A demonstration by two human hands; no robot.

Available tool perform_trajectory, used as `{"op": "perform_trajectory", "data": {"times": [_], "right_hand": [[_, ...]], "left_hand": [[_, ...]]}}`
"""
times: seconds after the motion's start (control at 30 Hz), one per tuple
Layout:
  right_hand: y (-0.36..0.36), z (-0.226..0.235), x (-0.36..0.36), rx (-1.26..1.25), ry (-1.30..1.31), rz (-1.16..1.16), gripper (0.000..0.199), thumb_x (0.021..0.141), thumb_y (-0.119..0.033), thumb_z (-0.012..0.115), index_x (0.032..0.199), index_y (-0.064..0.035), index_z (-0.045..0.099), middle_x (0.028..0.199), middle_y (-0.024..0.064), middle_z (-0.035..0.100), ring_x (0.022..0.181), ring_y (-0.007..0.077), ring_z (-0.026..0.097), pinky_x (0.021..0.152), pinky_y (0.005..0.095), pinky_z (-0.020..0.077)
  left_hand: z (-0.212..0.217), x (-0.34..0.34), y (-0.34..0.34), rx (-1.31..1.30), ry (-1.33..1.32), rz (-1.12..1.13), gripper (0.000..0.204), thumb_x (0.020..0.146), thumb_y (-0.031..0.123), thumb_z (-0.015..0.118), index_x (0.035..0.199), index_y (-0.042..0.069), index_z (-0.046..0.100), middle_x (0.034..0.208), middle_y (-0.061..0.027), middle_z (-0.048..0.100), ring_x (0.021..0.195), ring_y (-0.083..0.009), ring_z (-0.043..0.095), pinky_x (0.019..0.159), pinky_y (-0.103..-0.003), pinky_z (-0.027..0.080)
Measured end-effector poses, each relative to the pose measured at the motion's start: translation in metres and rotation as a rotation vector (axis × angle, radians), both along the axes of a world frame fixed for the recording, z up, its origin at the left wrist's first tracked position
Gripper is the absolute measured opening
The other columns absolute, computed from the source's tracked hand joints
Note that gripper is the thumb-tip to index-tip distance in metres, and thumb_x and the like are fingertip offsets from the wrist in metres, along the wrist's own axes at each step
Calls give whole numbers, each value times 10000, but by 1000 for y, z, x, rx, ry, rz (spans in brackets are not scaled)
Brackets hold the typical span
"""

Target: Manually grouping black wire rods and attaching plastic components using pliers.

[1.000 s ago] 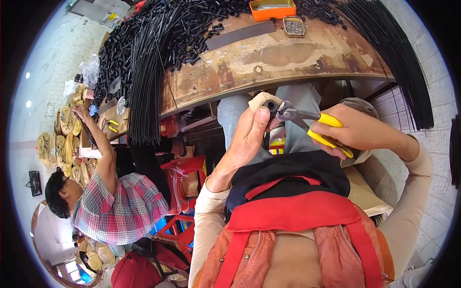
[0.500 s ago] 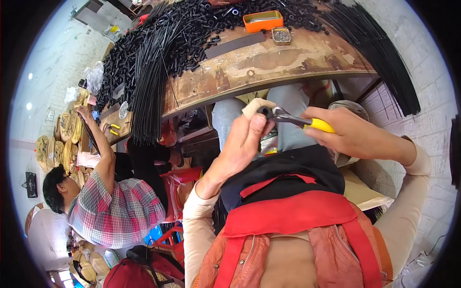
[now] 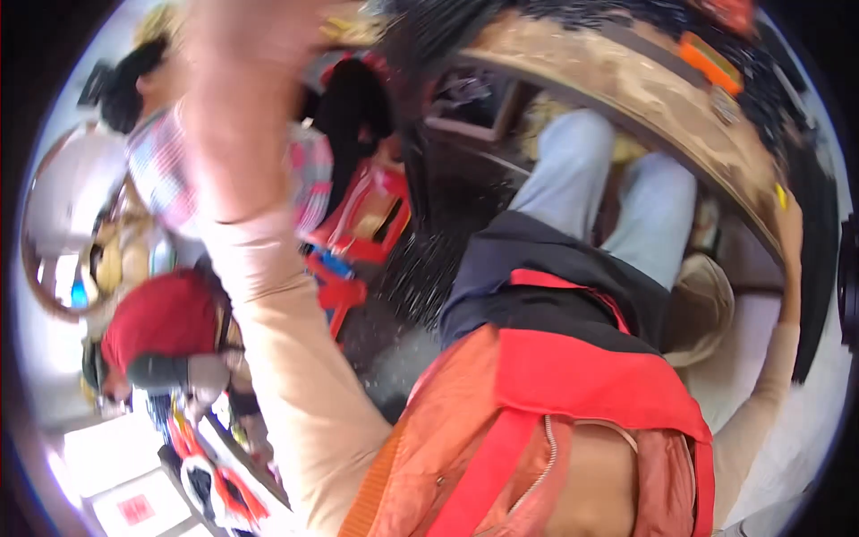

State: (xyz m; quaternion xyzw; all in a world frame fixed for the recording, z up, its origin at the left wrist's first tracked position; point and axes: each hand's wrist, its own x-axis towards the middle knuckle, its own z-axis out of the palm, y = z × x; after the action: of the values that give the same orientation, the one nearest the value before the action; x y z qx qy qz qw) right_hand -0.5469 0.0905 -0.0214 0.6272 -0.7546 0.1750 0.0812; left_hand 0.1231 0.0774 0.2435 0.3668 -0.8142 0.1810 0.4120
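Orange plastic or metal, a box sits on the table near a small tin, their contents blurred. The right hand touches the pliers at the table's edge, only yellow showing; I cannot tell how closed either grip is. The left hand blurs, upper left.

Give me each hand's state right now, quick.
Left hand: too blurred to tell whether open or closed.
Right hand: at a yellow object, too small to tell whether gripped.
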Motion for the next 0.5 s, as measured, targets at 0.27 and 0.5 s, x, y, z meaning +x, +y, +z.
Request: {"op": "perform_trajectory", "data": {"times": [0.27, 0.5], "right_hand": [[-41, -25, -19, 37, 213, 135, 399, 969, -295, 511, 1201, 23, 577, 1199, 263, 574, 1052, 408, 572, 897, 448, 452], [-17, -1, 97, -240, 174, 188, 233, 887, -160, 554, 1003, 22, 640, 990, 200, 641, 922, 386, 575, 822, 428, 450]], "left_hand": [[-323, 35, -26, 934, 11, -131, 224, 887, 66, 469, 1075, -15, 562, 1057, -186, 592, 955, -380, 581, 818, -399, 485], [-470, 108, -31, 1110, -251, 265, 577, 883, 251, 617, 1398, 72, 428, 1408, -276, 393, 1199, -456, 468, 976, -461, 428]]}}
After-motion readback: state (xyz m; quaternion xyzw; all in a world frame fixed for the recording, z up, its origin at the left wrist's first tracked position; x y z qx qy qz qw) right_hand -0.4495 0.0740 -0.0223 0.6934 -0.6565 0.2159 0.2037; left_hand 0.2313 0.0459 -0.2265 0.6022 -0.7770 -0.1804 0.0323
